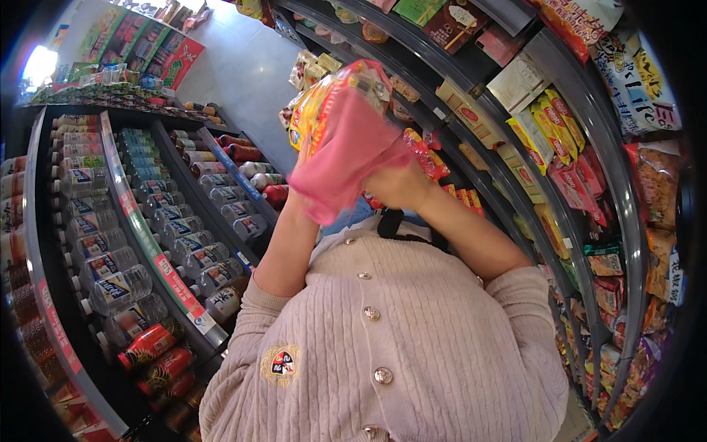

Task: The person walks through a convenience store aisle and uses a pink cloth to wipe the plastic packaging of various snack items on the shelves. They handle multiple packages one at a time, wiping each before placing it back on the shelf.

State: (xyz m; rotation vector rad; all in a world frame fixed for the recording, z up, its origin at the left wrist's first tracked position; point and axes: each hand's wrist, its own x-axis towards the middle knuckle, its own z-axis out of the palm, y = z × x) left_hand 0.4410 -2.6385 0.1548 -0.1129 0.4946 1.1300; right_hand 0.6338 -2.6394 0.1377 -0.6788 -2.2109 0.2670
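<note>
A pink cloth [353,149] lies draped across the front of a yellow and red snack packet [305,116] with a clear part near its top. My left hand [302,157] is on the packet's left side, mostly hidden behind cloth and packet, and holds it up. Blurred by motion, my right hand [399,185] grips the lower right part of the cloth; its fingers are partly covered. Both forearms reach forward from the pushed-up sleeves of a beige ribbed cardigan [409,326].
Shelves with rows of clear drink bottles [113,287] and red cans [149,345] stand at left. Curved dark shelf edges [618,193] run close along the right, holding yellow wafer packs [552,124], boxes and snack bags [635,83]. Pale floor [237,61] shows beyond, between the shelves.
</note>
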